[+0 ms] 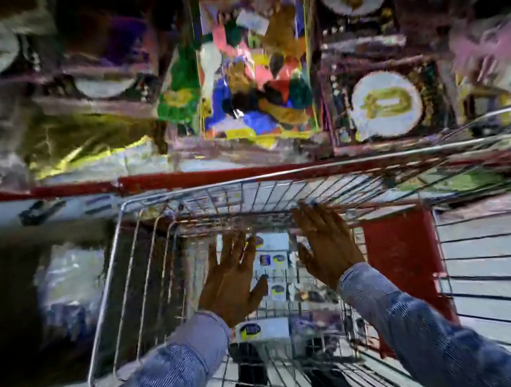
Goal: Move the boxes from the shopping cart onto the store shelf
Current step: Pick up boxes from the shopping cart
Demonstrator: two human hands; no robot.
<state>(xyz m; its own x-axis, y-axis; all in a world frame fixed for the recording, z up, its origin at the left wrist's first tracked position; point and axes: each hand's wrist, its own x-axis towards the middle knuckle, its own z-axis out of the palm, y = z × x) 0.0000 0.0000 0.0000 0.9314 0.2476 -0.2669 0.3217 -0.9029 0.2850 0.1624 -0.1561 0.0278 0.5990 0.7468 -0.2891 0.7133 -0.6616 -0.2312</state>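
Note:
Both my hands reach down into a wire shopping cart [135, 274]. A white box [277, 255] with small printed pictures lies at the cart's bottom, between the hands. My left hand [231, 281] hovers over its left edge with fingers spread. My right hand [327, 244] is at its right side, also with fingers apart. Neither hand grips the box. A second white box [265, 329] with a blue and yellow logo lies nearer to me in the cart. The store shelf [199, 174] with a red front edge runs just beyond the cart. The picture is blurred.
Packed goods fill the shelf: a colourful bag [254, 70], dark packs with white round labels [387, 104], shiny foil packs [79, 145]. A red panel [402, 258] sits on the cart's right, with a second wire cart [496, 259] beyond it. A lower shelf holds wrapped goods [72, 292] at left.

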